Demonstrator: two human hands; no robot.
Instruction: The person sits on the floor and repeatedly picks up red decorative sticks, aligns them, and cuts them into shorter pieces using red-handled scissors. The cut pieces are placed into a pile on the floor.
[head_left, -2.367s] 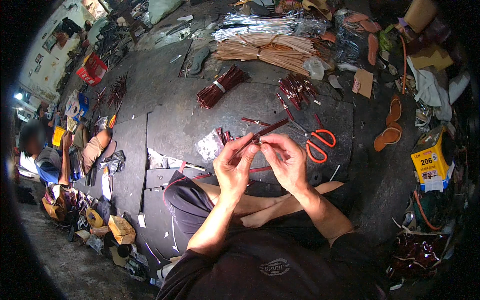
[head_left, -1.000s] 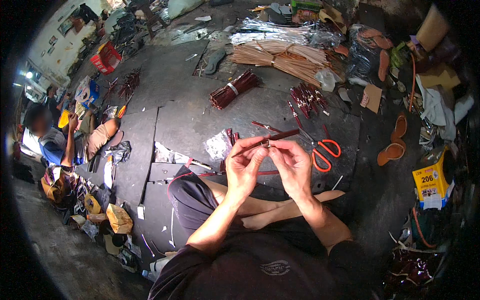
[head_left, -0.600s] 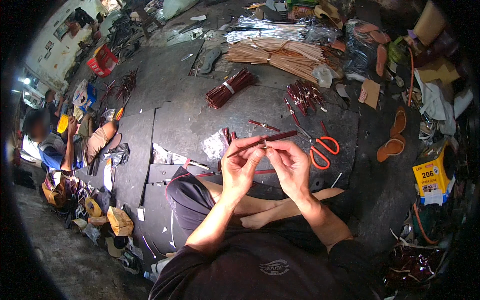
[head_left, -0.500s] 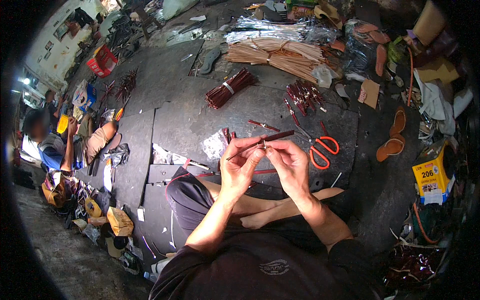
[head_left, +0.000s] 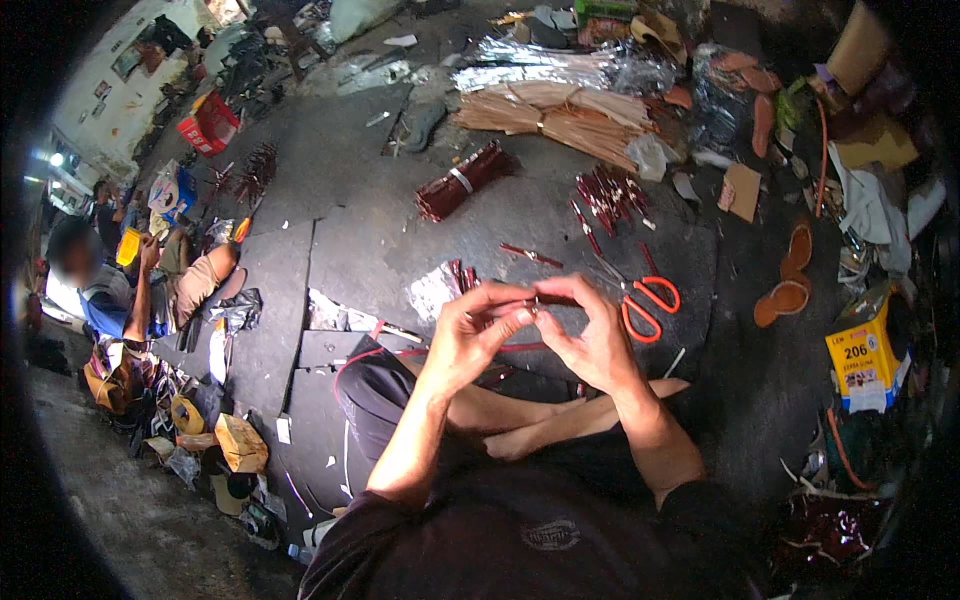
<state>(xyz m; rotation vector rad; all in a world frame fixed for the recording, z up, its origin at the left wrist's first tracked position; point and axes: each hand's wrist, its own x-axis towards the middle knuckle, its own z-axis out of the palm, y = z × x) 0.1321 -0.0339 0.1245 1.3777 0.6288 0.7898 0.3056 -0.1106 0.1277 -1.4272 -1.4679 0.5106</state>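
Observation:
My left hand (head_left: 472, 335) and my right hand (head_left: 590, 335) meet above my crossed legs, fingers closed in a pinch. Between the fingertips is a dark red strap (head_left: 515, 308) with a small shiny piece on it; most of it is hidden. Beside my right hand lie scissors (head_left: 656, 308) with orange handles. A short dark red strap with a light fitting (head_left: 530, 255) rests on the dark board just beyond my hands. A clear plastic bag (head_left: 434, 290) and several strap ends lie near my left hand.
Farther off are a tied bundle of dark red straps (head_left: 463, 180), a pile of finished-looking straps (head_left: 612, 200) and a tan strip bundle (head_left: 555, 115). Sandals (head_left: 782, 298) and a yellow box (head_left: 862, 355) stand right. Another person (head_left: 110, 290) sits at the left.
My fingers have drawn closer around the strap, and its long end that stuck out above my hands no longer shows. My right hand has turned slightly.

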